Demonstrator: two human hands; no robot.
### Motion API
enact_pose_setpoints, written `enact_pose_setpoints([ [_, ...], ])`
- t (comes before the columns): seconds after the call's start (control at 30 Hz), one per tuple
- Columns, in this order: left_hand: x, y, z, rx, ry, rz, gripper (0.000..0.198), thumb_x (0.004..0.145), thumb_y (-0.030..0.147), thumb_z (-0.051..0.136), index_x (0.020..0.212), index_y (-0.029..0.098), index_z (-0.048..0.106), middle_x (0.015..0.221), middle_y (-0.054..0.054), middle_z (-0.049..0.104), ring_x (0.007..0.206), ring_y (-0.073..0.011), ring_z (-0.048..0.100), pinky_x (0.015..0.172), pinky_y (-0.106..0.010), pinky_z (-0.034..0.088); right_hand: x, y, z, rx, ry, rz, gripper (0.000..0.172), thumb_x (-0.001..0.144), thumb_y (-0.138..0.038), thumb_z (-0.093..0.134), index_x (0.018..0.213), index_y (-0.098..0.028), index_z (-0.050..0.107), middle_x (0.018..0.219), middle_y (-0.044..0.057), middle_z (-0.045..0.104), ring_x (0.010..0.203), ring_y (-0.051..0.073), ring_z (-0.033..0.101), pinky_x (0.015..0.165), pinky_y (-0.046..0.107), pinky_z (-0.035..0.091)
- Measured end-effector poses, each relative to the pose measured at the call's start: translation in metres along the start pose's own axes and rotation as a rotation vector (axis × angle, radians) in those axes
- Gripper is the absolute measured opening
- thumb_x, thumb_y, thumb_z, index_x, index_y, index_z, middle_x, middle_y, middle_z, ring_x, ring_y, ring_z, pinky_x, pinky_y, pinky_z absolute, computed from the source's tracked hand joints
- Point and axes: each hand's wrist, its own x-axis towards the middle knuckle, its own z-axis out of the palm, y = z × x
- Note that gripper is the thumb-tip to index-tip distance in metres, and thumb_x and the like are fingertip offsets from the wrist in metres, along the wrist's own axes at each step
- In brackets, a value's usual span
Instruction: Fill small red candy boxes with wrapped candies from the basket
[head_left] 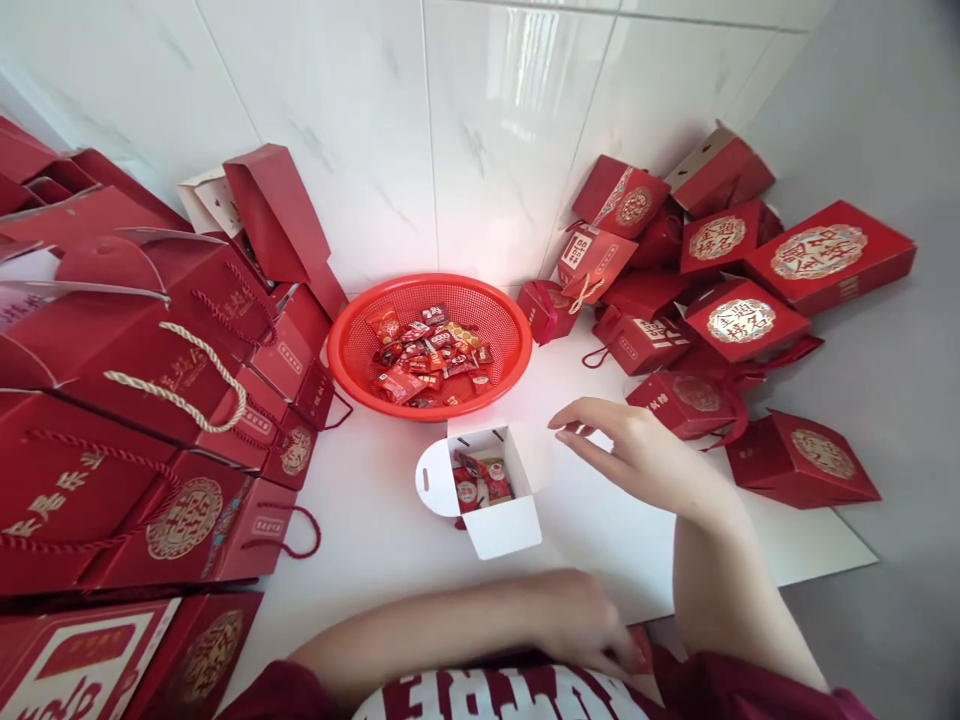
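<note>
A small box (pixel 501 536), white inside with its flaps spread, stands open on the white surface, holding red-wrapped sweets (pixel 491 480). My right hand (pixel 637 445) hovers to the right of the box; its thumb and fingers are slightly apart with nothing between them. Across the front of my body reaches my left arm, with my left hand (pixel 581 615) low at the right, blurred by motion. Near its fingertips shows a bit of something red (pixel 641 648), mostly hidden; whether the hand grips it I cannot tell.
Behind the box sits a red plastic basket (pixel 345 375) of wrapped sweets. Red gift boxes with rope handles (pixel 195 510) are stacked at the left. More red boxes (pixel 750 325) are piled at the right. A tiled wall (pixel 360 130) closes off the back.
</note>
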Motion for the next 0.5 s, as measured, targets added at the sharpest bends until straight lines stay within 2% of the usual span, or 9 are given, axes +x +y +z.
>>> enact_pose_setpoints([
  [0.07,-0.031,0.001,-0.017,0.002,-0.023,0.032,0.046,0.085,0.045,0.072,0.049,0.019,0.059,0.046,0.003,0.056,0.041,-0.0091,0.044,0.045,-0.025,0.033,-0.015,0.017,0.011,0.036,0.089,0.101,0.022,0.102,-0.034,0.048,0.109,-0.023,0.065,0.105,0.005,0.07,0.088,0.02,0.066,0.071,0.031,0.052],
  [0.13,-0.065,0.01,-0.034,-0.029,0.117,0.041,0.051,0.085,0.053,0.069,0.05,0.017,0.056,0.044,0.003,0.05,0.042,-0.0081,0.042,0.045,-0.024,0.032,-0.029,0.034,0.03,0.087,0.11,0.213,0.022,0.101,-0.036,0.05,0.111,-0.024,0.065,0.106,0.004,0.07,0.089,0.02,0.067,0.073,0.033,0.054],
  [0.2,-0.097,0.024,-0.046,-0.017,0.299,0.087,0.046,0.084,0.051,0.07,0.055,0.017,0.06,0.049,0.002,0.052,0.047,-0.0087,0.046,0.048,-0.023,0.034,-0.041,0.047,0.055,0.172,0.072,0.271,0.024,0.099,-0.036,0.054,0.118,-0.026,0.062,0.114,0.005,0.069,0.096,0.022,0.066,0.08,0.038,0.056],
  [0.3,-0.136,0.037,-0.054,-0.063,0.412,0.239,0.052,0.086,0.057,0.064,0.051,0.018,0.057,0.042,0.003,0.043,0.04,-0.0081,0.038,0.043,-0.024,0.028,-0.052,0.054,0.092,0.342,0.046,0.256,0.052,0.092,-0.036,0.064,0.14,-0.029,0.046,0.139,0.008,0.055,0.118,0.026,0.059,0.092,0.044,0.056],
  [0.33,-0.147,0.037,-0.056,-0.072,0.424,0.228,0.054,0.086,0.059,0.063,0.051,0.019,0.057,0.042,0.003,0.043,0.04,-0.009,0.037,0.044,-0.025,0.027,-0.055,0.053,0.101,0.399,0.045,0.234,0.065,0.09,-0.037,0.068,0.147,-0.03,0.038,0.147,0.009,0.048,0.126,0.028,0.054,0.097,0.047,0.054],
  [0.37,-0.156,0.034,-0.058,-0.042,0.457,0.121,0.053,0.09,0.058,0.058,0.053,0.02,0.058,0.045,0.001,0.047,0.044,-0.0113,0.041,0.048,-0.027,0.03,-0.057,0.051,0.109,0.453,0.042,0.208,0.076,0.088,-0.037,0.071,0.152,-0.032,0.03,0.154,0.009,0.041,0.133,0.029,0.048,0.103,0.049,0.051],
  [0.43,-0.171,0.023,-0.064,0.005,0.767,-0.075,0.052,0.093,0.057,0.052,0.056,0.02,0.056,0.05,0.0,0.048,0.047,-0.0125,0.041,0.049,-0.027,0.03,-0.06,0.048,0.118,0.546,0.04,0.161,0.091,0.087,-0.039,0.073,0.158,-0.034,0.016,0.161,0.009,0.028,0.143,0.031,0.036,0.111,0.053,0.044],
  [0.47,-0.176,0.015,-0.068,0.023,0.917,-0.215,0.047,0.097,0.053,0.046,0.065,0.02,0.059,0.057,0.0,0.053,0.052,-0.0136,0.045,0.052,-0.027,0.033,-0.061,0.047,0.119,0.581,0.043,0.149,0.093,0.088,-0.04,0.072,0.159,-0.035,0.012,0.163,0.009,0.024,0.146,0.031,0.032,0.113,0.054,0.041],
  [0.5,-0.179,0.006,-0.071,0.04,1.009,-0.333,0.041,0.099,0.049,0.045,0.077,0.021,0.063,0.063,0.0,0.057,0.056,-0.0146,0.048,0.056,-0.027,0.038,-0.062,0.047,0.12,0.604,0.049,0.147,0.093,0.089,-0.04,0.071,0.159,-0.035,0.01,0.164,0.01,0.022,0.147,0.031,0.03,0.114,0.055,0.04],
])
